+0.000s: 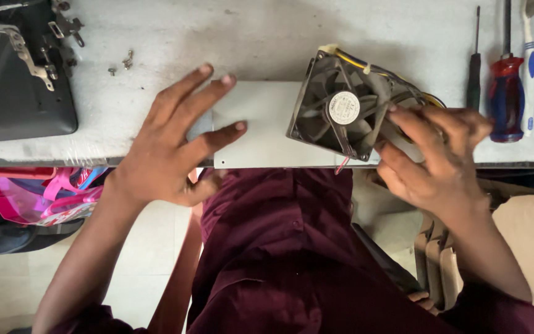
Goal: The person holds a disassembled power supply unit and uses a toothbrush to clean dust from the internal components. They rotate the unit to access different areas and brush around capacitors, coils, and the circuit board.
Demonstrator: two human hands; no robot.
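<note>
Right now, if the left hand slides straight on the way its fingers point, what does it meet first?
Probably the fan. The left hand lies flat on the grey plate, its fingers pointing up and right across the plate toward the tilted fan; depth is unclear.

The landmark is the red-handled screwdriver (505, 93), lying on the grey worktable (267, 37) at far right. A thin black screwdriver (475, 68) lies just left of it; a white-and-blue toothbrush (529, 68) lies just right of it. Far to its left: loose screws (125, 62), then a black casing with metal hinges (20, 86). Below that casing, under the table edge, sits a pink bag (38, 198).
</note>
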